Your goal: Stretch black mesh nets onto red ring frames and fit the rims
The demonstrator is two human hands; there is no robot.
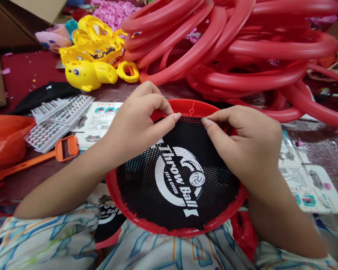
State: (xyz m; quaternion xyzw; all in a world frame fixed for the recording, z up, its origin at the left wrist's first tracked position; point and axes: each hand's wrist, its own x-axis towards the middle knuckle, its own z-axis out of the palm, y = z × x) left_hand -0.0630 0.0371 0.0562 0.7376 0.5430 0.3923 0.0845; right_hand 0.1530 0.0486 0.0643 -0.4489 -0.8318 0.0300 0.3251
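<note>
A red plastic ring (186,107) rests on my lap, covered by a black mesh disc (174,180) printed "Throw Ball" in white. My left hand (138,120) pinches the mesh's far edge against the ring's rim, fingers curled closed. My right hand (242,138) grips the same far edge just to the right, its fingers also pressed together on the mesh. The two thumbs nearly meet at the rim's top.
A big heap of red rings (242,48) fills the back right. Yellow plastic toys (90,56) sit at the back left. An orange handle (45,155), blister sheets (59,116) and printed cards (304,176) lie around. An orange bag (5,138) is at left.
</note>
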